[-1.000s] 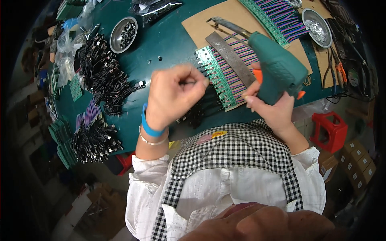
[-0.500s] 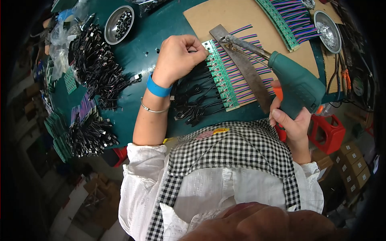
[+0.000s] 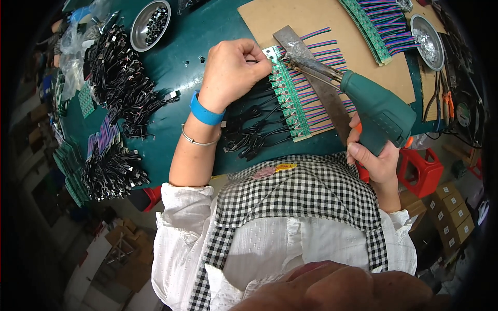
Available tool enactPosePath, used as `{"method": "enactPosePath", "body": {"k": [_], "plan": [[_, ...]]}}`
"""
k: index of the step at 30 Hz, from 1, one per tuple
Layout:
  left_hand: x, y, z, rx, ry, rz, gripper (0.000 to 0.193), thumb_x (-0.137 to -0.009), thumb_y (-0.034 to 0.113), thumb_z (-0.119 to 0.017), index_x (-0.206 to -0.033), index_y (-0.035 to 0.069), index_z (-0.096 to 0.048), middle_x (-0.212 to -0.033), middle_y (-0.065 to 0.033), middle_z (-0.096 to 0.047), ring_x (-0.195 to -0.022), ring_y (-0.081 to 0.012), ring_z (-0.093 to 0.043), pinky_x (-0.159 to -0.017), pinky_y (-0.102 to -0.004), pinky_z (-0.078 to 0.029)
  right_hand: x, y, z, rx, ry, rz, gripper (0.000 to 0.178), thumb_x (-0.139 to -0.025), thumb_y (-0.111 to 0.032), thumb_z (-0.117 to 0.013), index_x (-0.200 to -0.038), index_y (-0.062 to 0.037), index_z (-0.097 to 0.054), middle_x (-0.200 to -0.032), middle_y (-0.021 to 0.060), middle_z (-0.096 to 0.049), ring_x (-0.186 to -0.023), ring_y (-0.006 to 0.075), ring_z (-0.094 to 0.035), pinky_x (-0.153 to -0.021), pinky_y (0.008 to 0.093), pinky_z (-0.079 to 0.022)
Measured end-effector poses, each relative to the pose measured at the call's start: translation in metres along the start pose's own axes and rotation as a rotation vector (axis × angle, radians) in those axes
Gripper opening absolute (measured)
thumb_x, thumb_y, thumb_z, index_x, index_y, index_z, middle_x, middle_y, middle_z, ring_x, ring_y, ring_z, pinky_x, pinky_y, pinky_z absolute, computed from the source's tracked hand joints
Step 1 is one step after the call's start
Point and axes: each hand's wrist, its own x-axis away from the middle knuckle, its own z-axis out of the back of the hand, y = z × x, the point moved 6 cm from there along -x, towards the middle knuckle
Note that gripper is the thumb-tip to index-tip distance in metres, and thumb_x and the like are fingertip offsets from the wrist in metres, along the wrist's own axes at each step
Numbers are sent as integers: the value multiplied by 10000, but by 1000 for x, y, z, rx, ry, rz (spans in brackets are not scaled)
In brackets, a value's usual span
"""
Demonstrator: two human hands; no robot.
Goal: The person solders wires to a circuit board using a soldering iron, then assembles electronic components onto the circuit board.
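Note:
My left hand [image 3: 233,70] is closed in a pinch on a thin black cable, mostly hidden by the fingers, at the far end of a green circuit board strip [image 3: 289,98]. Black cables [image 3: 251,122] run off the strip's left side, and striped ribbon wires [image 3: 316,111] off its right. A flat metal bar [image 3: 326,98] lies across those wires. My right hand [image 3: 376,160] grips the handle of a green soldering gun [image 3: 381,103]. Its metal tip reaches over the bar to the board's far end, close to my left fingertips; exact contact is hard to make out.
At the left lie heaps of black cables [image 3: 122,78] and a metal bowl [image 3: 150,26] of small black parts. Another wired board strip [image 3: 365,31] rests on the cardboard sheet [image 3: 259,18]. Right of it are a second metal bowl [image 3: 428,41] and orange-handled pliers [image 3: 447,103].
The soldering gun has shifted slightly left, its tip coming nearer the board and my left fingers. My left hand stays pinched at the far end. The whole view has shifted a little.

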Motion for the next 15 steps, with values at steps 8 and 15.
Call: {"method": "enactPosePath", "body": {"k": [8,15], "plan": [[0,4,-1,-13,8,-26,74,-704,52,-649,-693,-16,-622,-559,32,-541,-529,-7,-434,-487,-180,-353,3,7,1,-17,53,-46,328,-826,43,-608,-1124,56,-470,-861,98,-582,-586,92,-555,-511,210,-476],[0,6,0,-53,28,-38,86,-698,55,-654,-679,-17,-612,-530,34,-503,-518,-10,-410,-482,-185,-343,-2,-3,6,-98,67,23,443,-791,24,-633,-1186,88,-442,-896,118,-583,-577,112,-560,-494,223,-482]]}}
